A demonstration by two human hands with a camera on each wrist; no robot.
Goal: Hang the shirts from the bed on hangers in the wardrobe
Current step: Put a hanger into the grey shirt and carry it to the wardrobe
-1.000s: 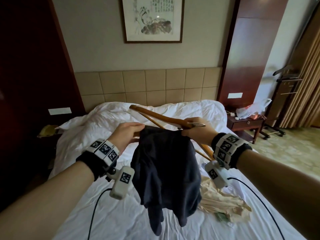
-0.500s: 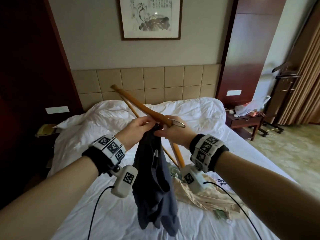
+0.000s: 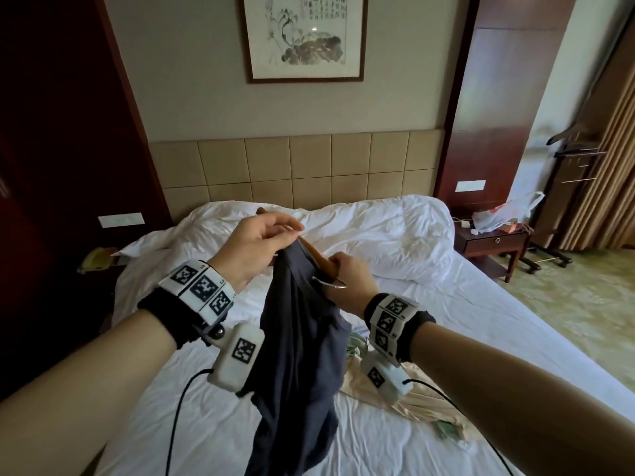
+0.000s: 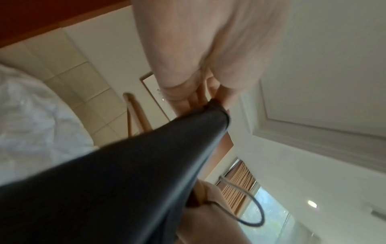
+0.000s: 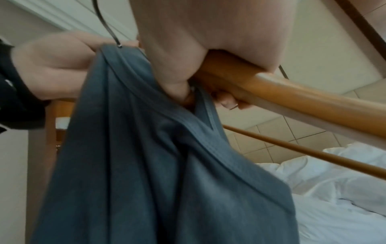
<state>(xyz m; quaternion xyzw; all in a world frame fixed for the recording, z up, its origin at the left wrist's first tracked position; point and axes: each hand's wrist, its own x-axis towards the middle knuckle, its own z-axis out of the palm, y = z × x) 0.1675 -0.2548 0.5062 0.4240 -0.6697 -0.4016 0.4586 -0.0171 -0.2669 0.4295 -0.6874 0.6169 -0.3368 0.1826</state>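
Note:
Both hands hold a dark grey shirt (image 3: pixel 299 355) up over the white bed (image 3: pixel 481 321). My left hand (image 3: pixel 292 235) pinches its neckline and lifts it. Just below, my right hand (image 3: pixel 335 269) grips a wooden hanger (image 3: pixel 321 261) at its middle, the metal hook (image 3: pixel 335 285) sticking out beside the knuckles. One hanger arm runs under the collar; the far end (image 3: pixel 262 211) peeks out behind my left hand. In the right wrist view my fingers wrap the hanger (image 5: pixel 292 92) with the shirt (image 5: pixel 146 165) draped beside it. A beige shirt (image 3: pixel 422 400) lies crumpled on the bed.
A rumpled duvet and pillows (image 3: pixel 378 235) fill the head of the bed against a padded headboard (image 3: pixel 292 166). A wooden nightstand (image 3: pixel 491 242) with a plastic bag stands to the right, a valet stand (image 3: pixel 577 156) and curtains beyond. Dark wood panels flank the bed.
My left hand has risen above the right with the neckline. The hanger has dropped and swung, its long arm now mostly hidden behind my hands and the shirt.

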